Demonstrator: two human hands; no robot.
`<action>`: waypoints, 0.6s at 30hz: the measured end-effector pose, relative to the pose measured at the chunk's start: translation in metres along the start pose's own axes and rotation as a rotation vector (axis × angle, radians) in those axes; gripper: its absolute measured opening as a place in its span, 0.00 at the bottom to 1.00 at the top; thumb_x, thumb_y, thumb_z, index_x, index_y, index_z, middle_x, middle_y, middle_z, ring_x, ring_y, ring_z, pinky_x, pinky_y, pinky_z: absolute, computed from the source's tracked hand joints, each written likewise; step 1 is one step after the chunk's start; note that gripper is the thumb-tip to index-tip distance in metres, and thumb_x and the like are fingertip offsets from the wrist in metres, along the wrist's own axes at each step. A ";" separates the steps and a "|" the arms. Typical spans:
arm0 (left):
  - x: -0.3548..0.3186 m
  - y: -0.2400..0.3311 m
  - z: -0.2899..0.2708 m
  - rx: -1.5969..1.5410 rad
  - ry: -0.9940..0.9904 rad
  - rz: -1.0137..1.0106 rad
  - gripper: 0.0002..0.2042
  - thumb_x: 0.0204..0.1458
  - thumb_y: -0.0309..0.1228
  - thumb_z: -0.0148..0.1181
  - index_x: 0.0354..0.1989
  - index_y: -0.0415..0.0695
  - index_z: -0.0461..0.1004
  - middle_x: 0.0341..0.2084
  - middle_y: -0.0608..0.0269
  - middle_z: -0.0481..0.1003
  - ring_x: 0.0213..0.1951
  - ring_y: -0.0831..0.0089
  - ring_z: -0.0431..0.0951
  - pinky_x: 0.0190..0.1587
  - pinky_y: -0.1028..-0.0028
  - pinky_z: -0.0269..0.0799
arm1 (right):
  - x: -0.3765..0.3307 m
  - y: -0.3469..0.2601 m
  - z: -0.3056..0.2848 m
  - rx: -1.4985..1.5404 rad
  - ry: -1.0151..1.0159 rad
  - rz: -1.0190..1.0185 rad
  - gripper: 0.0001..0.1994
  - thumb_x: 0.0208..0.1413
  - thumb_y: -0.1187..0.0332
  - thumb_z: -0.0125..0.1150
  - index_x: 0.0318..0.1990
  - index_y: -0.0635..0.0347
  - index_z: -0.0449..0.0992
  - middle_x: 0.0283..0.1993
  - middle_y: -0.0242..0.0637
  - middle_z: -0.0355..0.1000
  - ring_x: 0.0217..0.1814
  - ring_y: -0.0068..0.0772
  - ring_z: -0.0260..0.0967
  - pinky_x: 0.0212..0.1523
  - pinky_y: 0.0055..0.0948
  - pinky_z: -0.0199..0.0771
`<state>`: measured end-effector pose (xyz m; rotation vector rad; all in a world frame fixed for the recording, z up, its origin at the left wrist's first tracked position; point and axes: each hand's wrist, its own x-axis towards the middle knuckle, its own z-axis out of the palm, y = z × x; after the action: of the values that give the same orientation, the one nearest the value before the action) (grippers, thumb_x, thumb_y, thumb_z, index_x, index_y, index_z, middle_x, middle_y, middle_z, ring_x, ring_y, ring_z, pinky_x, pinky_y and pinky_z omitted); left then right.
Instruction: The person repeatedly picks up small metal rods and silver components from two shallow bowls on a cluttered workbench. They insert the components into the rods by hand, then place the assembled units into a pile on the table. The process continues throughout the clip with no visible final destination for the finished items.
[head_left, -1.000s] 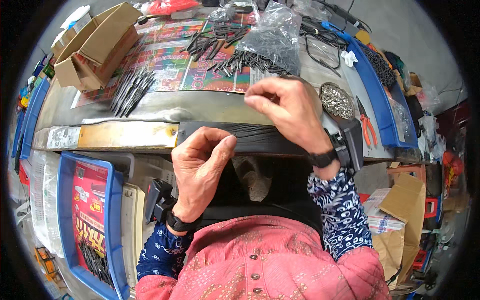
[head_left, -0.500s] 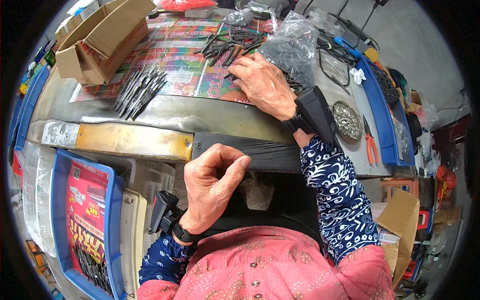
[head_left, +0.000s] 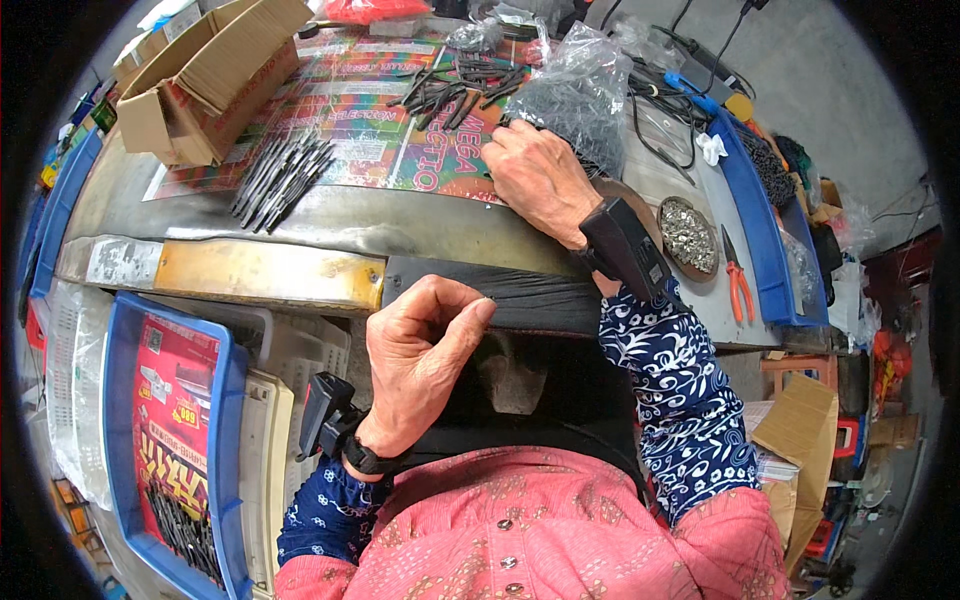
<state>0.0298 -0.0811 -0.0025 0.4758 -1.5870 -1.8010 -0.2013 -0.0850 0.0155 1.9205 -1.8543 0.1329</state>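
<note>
Thing in the left hand: a very thin dark wire-like piece seems to be pinched at the fingertips, but it is too small to tell its shape or which way it points
Left hand [head_left: 420, 365]: closed, thumb pressed against the bent forefinger, held up in front of the body, just below the near edge of the surface
Right hand [head_left: 540, 175]: stretched forward, lying palm down on the surface, fingers curled at the edge of the clear plastic bag of small dark metal pieces [head_left: 575, 90]; whether it grips a piece I cannot tell
Loose dark thin metal pins [head_left: 455, 92]: a scattered heap just to the left of the right hand, on the colourful printed sheet [head_left: 345, 120]; their long axes run in many directions
Which hand is nearer: the right hand is near the heap and touches the bag; the left hand is well apart from both
Bundle of grey thin metal rods [head_left: 280, 175]: lies further left on the sheet, long axis going from near-left to far-right, closer to the left side
Surface [head_left: 300, 215]: grey metal top with a worn yellow strip at its near edge
Brown cardboard box [head_left: 205, 85]: open, at the far left of the surface
Round dish of small shiny metal parts [head_left: 688, 235]: right of the right wrist, with red-handled pliers [head_left: 738, 285] beside it
Blue plastic tray [head_left: 170, 450]: low on the left, holding more dark pins
</note>
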 end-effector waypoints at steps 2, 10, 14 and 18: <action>0.001 -0.001 0.001 0.007 0.000 0.017 0.04 0.54 0.25 0.61 0.31 0.38 0.75 0.20 0.74 0.71 0.22 0.90 0.64 0.24 0.87 0.58 | -0.004 0.003 -0.003 0.013 0.007 0.010 0.04 0.48 0.71 0.55 0.28 0.60 0.75 0.32 0.39 0.73 0.41 0.40 0.72 0.41 0.36 0.71; -0.001 0.001 0.002 0.010 0.013 0.001 0.04 0.55 0.25 0.61 0.31 0.38 0.75 0.20 0.74 0.71 0.22 0.90 0.64 0.23 0.87 0.57 | -0.017 0.005 -0.010 0.071 0.031 0.045 0.03 0.50 0.72 0.53 0.30 0.60 0.72 0.31 0.40 0.72 0.40 0.41 0.72 0.42 0.37 0.66; -0.003 0.004 0.004 0.000 0.020 -0.034 0.04 0.54 0.23 0.61 0.30 0.37 0.74 0.20 0.76 0.69 0.23 0.91 0.64 0.25 0.87 0.59 | -0.023 0.008 -0.020 0.134 0.069 0.073 0.02 0.48 0.73 0.55 0.29 0.60 0.73 0.31 0.42 0.71 0.40 0.43 0.72 0.41 0.38 0.68; -0.004 0.006 0.007 -0.028 0.022 -0.063 0.04 0.54 0.24 0.61 0.30 0.37 0.74 0.20 0.75 0.70 0.23 0.91 0.64 0.25 0.87 0.59 | -0.035 0.005 -0.041 0.313 0.136 0.145 0.08 0.46 0.76 0.59 0.36 0.63 0.76 0.33 0.43 0.72 0.38 0.45 0.72 0.39 0.37 0.72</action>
<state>0.0291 -0.0730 0.0041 0.5358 -1.5453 -1.8562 -0.1994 -0.0367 0.0402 1.9155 -1.9708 0.6175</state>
